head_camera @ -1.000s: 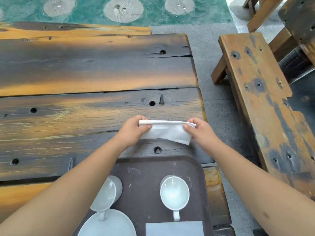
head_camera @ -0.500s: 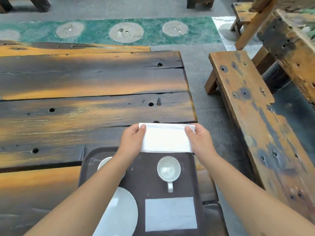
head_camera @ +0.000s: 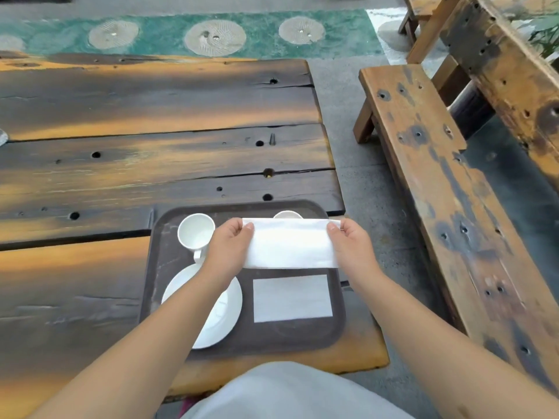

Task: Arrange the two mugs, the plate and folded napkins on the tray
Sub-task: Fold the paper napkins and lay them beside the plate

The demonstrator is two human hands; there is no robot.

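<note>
Weathered dark-and-orange wooden plank table (head_camera: 151,140) fills the left of the view, with a worn wooden bench (head_camera: 438,189) well apart on the right across grey paving. On the table's near edge lies a dark brown rectangular plastic tray (head_camera: 157,267). Its near left holds a round white plate (head_camera: 223,322), its near right a flat folded white napkin (head_camera: 292,298). Above the tray a second folded white napkin (head_camera: 290,246) is held stretched flat, the left hand (head_camera: 230,249) and right hand (head_camera: 351,246) each pinching one end. One white mug (head_camera: 195,234) stands far left; the other white mug (head_camera: 287,214) shows only its rim behind the held napkin.
</note>
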